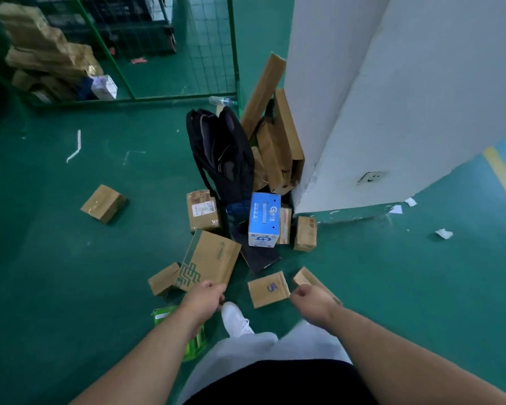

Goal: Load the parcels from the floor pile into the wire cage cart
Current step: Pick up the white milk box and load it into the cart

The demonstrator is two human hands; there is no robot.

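Note:
Parcels lie scattered on the green floor by a white pillar. A large brown box with a green pattern (214, 257) lies just beyond my left hand (205, 298), whose fingers hang loosely apart over its near edge, holding nothing. My right hand (310, 296) is curled into a loose fist with nothing in it, between a box marked "UA" (268, 289) and a small tilted box (304, 277). Farther off are a blue box (263, 220), a labelled box (202, 210) and a lone box (104, 203). The green wire cage cart (233, 54) stands at the top left with stacked parcels (41, 54) inside.
A black backpack (222, 153) and flattened cardboard (275, 133) lean against the white pillar (362, 97). A green packet (197, 344) lies by my white shoe (234, 317). A water bottle (221, 100) lies near the cage's corner. Paper scraps dot the floor at right.

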